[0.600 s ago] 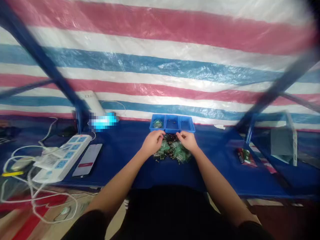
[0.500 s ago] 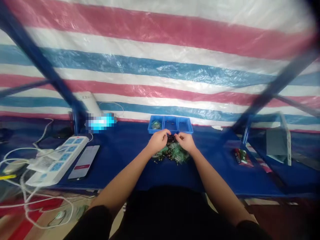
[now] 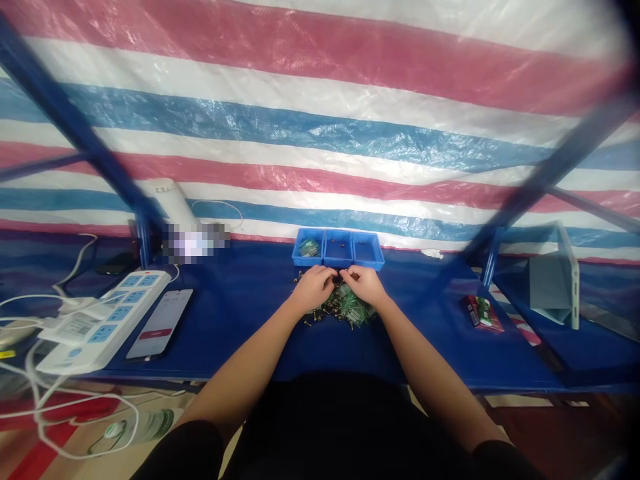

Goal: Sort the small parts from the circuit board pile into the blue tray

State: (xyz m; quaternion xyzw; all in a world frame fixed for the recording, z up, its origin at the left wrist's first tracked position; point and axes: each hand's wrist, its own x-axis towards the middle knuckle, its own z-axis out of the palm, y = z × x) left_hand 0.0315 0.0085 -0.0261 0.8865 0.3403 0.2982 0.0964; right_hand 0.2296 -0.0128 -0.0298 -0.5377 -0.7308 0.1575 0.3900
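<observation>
A loose pile of small greenish clear pieces (image 3: 356,311) and small dark and brass-coloured parts (image 3: 327,310) lies on the blue table. Over its far side, my left hand (image 3: 315,287) has its fingers curled in a pinch. Facing it, my right hand (image 3: 366,285) is closed the same way, and the fingertips of both nearly meet. Whatever they grip is too small and too covered to make out. Just beyond stands a blue three-part tray (image 3: 354,248). Greenish clear pieces (image 3: 310,248) lie in its left compartment, and a few tiny dark bits in the middle one.
To the left are a white power strip (image 3: 107,320) with tangled cables, a phone (image 3: 160,323) and a white cylinder (image 3: 174,207). A small red box (image 3: 483,313) and a grey tablet-like stand (image 3: 555,277) sit right. Blue frame posts (image 3: 107,160) slant at both sides before striped sheeting.
My fingertips have drawn closer together and slightly nearer to me. The view has shifted a little. The pile and tray look much the same.
</observation>
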